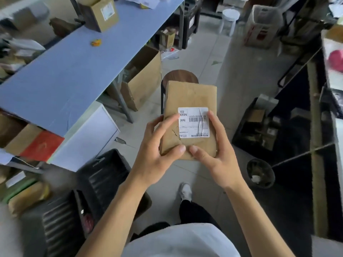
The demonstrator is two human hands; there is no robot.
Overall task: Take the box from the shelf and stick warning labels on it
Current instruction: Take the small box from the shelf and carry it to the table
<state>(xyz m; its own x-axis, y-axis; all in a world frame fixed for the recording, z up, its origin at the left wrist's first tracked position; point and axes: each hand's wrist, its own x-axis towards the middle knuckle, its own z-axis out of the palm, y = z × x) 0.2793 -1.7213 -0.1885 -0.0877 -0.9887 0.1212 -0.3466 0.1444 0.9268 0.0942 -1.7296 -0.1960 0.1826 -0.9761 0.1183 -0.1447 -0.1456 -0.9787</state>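
A flat brown cardboard box (191, 97) is held in the air in front of me, above the floor. A white shipping label (194, 122) with a barcode is stuck on its top face, upside down to me. My left hand (157, 149) grips the box's near left edge, thumb on top beside the label. My right hand (215, 151) grips the near right edge, thumb on the box's near end. A yellow-orange sticker roll or scrap (96, 42) lies on the blue table (61, 80) to the left.
An open carton (101, 13) stands at the blue table's far end. A round wooden stool (179, 76) is under the box. Black crates (104, 175) sit on the floor at left, a dark shelf frame (315, 127) and a round bin (260, 173) at right.
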